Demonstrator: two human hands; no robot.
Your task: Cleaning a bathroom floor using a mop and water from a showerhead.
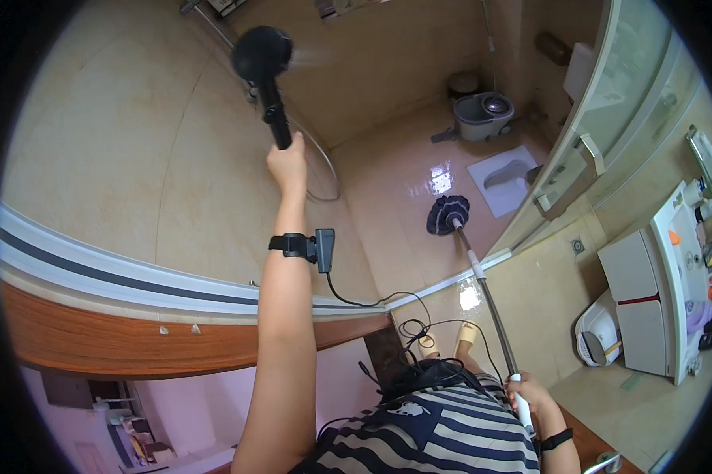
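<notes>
My left hand (pixel 288 160) grips the handle of a black hand-held shower head (pixel 262 56), raised near the tiled left wall; a faint spray seems to leave its face to the right. A pale hose (pixel 332 169) hangs below in a loop. Down at my right side, my right hand (pixel 530 391) is closed around the white grip of a mop (pixel 498 326). Its dark striped mop head (pixel 449 214) rests on the wet pink floor beyond the door sill, left of a white squat toilet (pixel 505 178).
A grey mop bucket (pixel 482 115) with a metal spinner stands behind the squat toilet. To the right are a glass door (pixel 593 118), a white washbasin cabinet (pixel 640 296) and a white basin (pixel 598 332) on the floor. A black cable (pixel 415 332) trails from my left wrist. A sill (pixel 439 284) crosses the floor.
</notes>
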